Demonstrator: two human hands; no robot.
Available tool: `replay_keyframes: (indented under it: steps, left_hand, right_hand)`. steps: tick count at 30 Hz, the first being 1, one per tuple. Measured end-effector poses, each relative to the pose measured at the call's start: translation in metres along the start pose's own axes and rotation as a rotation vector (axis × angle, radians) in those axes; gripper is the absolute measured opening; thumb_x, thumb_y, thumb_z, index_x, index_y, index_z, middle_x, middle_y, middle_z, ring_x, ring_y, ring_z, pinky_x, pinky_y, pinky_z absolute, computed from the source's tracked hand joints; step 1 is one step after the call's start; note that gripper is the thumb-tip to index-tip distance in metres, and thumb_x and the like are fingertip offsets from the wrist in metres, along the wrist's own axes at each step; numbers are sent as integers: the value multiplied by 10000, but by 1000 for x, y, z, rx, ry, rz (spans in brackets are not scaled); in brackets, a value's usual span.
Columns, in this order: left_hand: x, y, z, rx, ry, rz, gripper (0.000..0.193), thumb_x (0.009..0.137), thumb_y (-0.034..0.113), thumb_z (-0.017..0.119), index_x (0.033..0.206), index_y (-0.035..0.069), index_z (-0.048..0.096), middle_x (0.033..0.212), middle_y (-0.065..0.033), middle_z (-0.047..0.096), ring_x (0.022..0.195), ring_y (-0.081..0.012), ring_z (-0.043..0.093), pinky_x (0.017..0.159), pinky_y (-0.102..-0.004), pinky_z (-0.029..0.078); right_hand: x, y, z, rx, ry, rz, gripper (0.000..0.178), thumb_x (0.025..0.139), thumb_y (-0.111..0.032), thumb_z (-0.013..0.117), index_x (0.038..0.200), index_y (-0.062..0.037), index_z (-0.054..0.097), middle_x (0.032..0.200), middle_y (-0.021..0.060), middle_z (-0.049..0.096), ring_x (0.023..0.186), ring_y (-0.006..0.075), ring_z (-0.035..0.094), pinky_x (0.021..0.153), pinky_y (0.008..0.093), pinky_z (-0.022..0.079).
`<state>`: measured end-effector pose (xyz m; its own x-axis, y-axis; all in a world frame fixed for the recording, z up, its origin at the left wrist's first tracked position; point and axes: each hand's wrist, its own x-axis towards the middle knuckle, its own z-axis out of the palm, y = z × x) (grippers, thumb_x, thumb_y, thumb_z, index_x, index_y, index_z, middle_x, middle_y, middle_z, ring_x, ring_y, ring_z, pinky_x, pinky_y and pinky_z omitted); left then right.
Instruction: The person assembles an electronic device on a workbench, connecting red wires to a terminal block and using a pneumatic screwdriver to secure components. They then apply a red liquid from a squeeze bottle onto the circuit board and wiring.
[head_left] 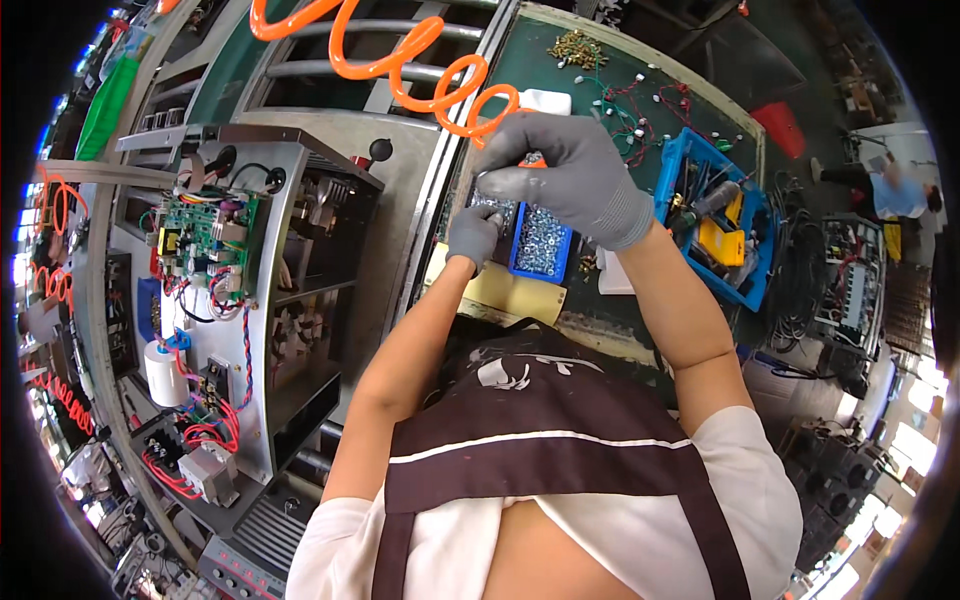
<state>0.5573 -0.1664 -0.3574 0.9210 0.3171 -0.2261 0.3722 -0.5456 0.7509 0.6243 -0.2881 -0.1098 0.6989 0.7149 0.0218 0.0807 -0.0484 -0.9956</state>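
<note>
Both my hands wear grey gloves. My right hand (575, 175) is raised over the bench with its fingers curled together by the lower end of an orange coiled hose (462, 98). What it grips is hidden; a small orange part shows behind its fingers. Lower and to the left, my left hand (473, 236) reaches to a compartment of small metal parts, its fingers bent among them. What it pinches there is too small to make out. A blue bin (541, 243) full of small silvery fasteners stands just right of my left hand, beneath my right wrist.
A blue crate (668, 190) with tools and yellow pieces sits to the right. Brass fittings (577, 49) and thin wires with white connectors (630, 125) lie on the green bench top. At left stands an open metal appliance housing (290, 300) with a green circuit board (212, 240).
</note>
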Motion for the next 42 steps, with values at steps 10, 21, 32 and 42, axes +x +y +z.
replay_keyframes:
  steps: [10, 21, 32, 42]
  left_hand:
    - [-12, 56, 28, 490, -314, 317, 261, 766, 311, 631, 789, 59, 693, 778, -178, 659, 739, -334, 644, 684, -428, 502]
    - [-5, 43, 74, 239, -399, 416, 216, 741, 256, 628, 755, 46, 675, 740, -155, 654, 685, -286, 640, 627, -401, 500]
    - [-16, 47, 60, 24, -161, 284, 172, 716, 201, 625, 721, 32, 657, 701, -132, 649, 630, -237, 636, 570, -375, 498]
    - [-219, -54, -153, -772, -166, -3, 87, 699, 97, 594, 686, 13, 612, 640, -47, 583, 600, -108, 527, 552, -284, 445]
  right_hand:
    - [9, 14, -27, 13, -160, -306, 148, 677, 23, 703, 819, -4, 676, 786, 65, 641, 754, 160, 601, 704, 282, 474]
    - [-42, 28, -2, -83, -102, -261, 179, 638, 11, 725, 801, -19, 659, 781, 84, 622, 765, 211, 612, 695, 323, 480]
    - [-39, -13, 104, -55, -145, -242, 192, 629, 41, 684, 802, -6, 615, 802, 83, 584, 718, 191, 568, 630, 282, 454]
    - [87, -92, 357, -202, -577, -796, 114, 709, -77, 680, 779, -8, 621, 716, 60, 600, 659, 155, 553, 611, 285, 433]
